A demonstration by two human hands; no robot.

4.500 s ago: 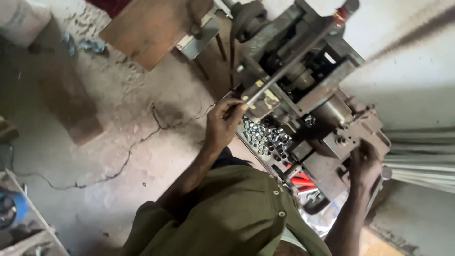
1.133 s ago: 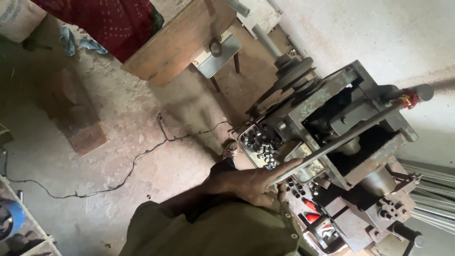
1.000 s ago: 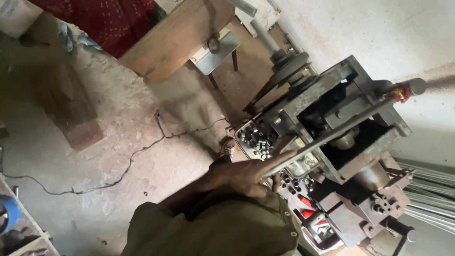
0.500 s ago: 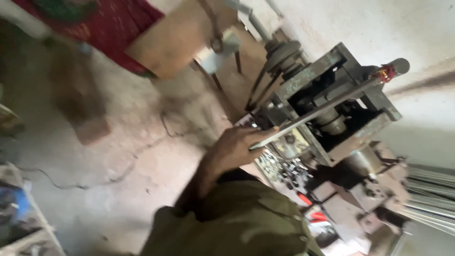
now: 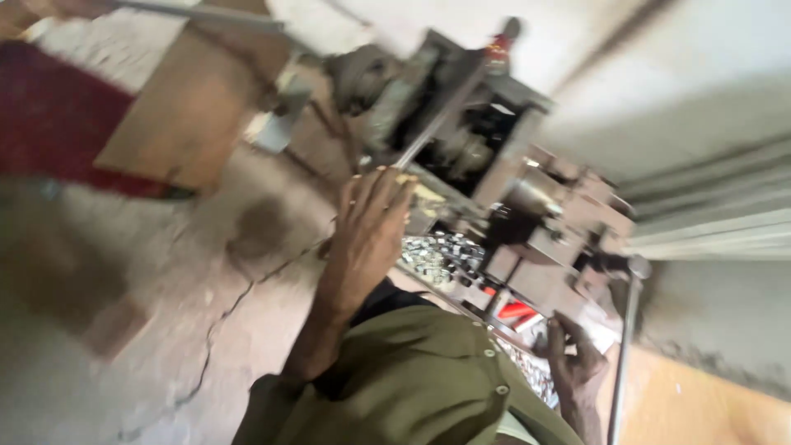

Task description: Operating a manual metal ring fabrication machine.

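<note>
We see our left hand (image 5: 368, 239) clenched round the lower end of the one long steel lever (image 5: 445, 107) on the grey machine (image 5: 511, 198); a firm grip and steady pull suit it. Our right hand (image 5: 573, 363) rests with fingers loose at the machine's lower edge. One tray of small metal parts (image 5: 441, 255), too blurred to count.

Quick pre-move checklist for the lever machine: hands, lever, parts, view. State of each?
1. Left hand on the long lever: ok, fingers wrapped round its lower end.
2. Right hand placed: ok, at the machine's lower edge, grip cannot tell.
3. Small metal parts in the tray: ok, heaped beside the left hand.
4. Second handle free: ok, no hand on it.
5. View sharp enough: not ok, motion blur.
</note>
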